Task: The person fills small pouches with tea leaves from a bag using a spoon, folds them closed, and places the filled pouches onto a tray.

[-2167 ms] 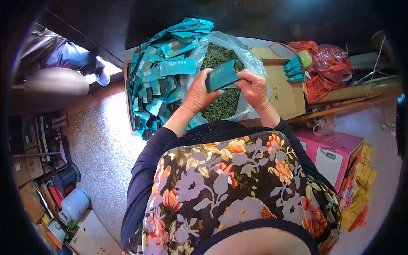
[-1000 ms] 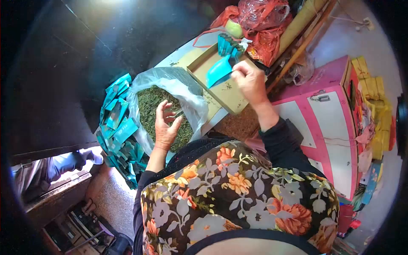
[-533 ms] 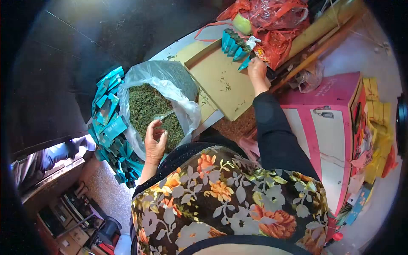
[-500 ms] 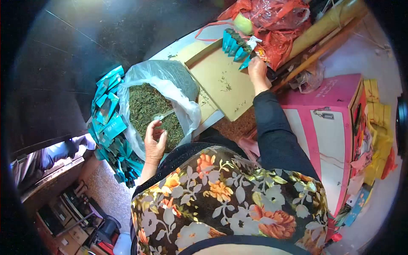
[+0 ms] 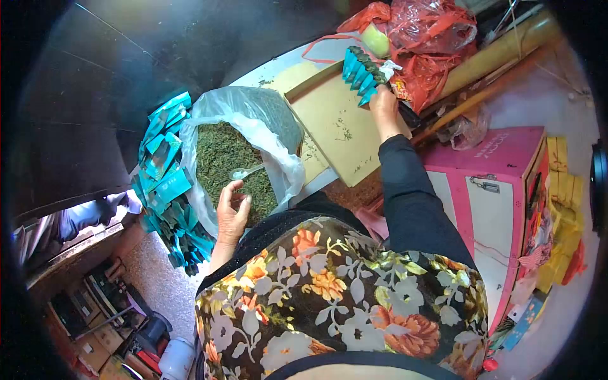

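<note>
My left hand [image 5: 232, 214] is at the near edge of a clear plastic bag [image 5: 284, 166], its fingers loosely bent and apart, with nothing visible between them. Inside the bag lie dried green leaves [image 5: 218, 151], like tea. A clear spoon [image 5: 239, 174] rests on the leaves just beyond my fingertips. My right hand [image 5: 384, 107] is closed at the nearest of several teal packets [image 5: 360, 75], which stand in a row at the far corner of a shallow cardboard box [image 5: 323, 120]. Dark leaves show at the packets' tops. My fingertips are partly hidden.
A heap of flat teal packets [image 5: 170, 185] lies left of the bag. Red plastic bags [image 5: 427, 31] and a bamboo pole [image 5: 500, 47] are beyond my right hand. A pink and white cabinet [image 5: 491, 152] stands at the right.
The whole view has shifted slightly. My right hand stays by the row of packets, which sit closer together now. More of the spoon shows beyond my left fingers.
</note>
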`<action>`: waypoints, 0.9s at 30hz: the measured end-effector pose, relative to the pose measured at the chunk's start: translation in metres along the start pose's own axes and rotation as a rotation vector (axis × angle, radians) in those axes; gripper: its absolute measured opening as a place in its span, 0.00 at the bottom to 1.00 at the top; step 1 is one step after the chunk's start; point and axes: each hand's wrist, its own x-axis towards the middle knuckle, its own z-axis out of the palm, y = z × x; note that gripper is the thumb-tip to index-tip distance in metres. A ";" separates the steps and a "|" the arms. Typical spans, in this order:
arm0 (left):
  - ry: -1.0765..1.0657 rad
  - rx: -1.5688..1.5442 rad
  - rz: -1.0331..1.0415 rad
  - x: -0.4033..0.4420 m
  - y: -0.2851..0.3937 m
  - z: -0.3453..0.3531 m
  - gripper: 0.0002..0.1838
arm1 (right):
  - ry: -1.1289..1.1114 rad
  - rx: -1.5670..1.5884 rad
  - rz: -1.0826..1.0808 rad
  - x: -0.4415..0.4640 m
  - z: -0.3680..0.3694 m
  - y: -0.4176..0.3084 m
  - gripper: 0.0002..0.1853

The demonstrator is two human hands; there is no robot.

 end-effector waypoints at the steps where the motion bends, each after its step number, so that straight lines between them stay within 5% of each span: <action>1: -0.003 -0.004 0.015 0.001 -0.002 0.000 0.23 | 0.006 -0.011 -0.014 -0.001 0.001 0.001 0.10; 27: -0.033 0.052 0.038 -0.001 -0.010 -0.008 0.21 | 0.134 0.059 0.031 -0.008 0.005 0.020 0.07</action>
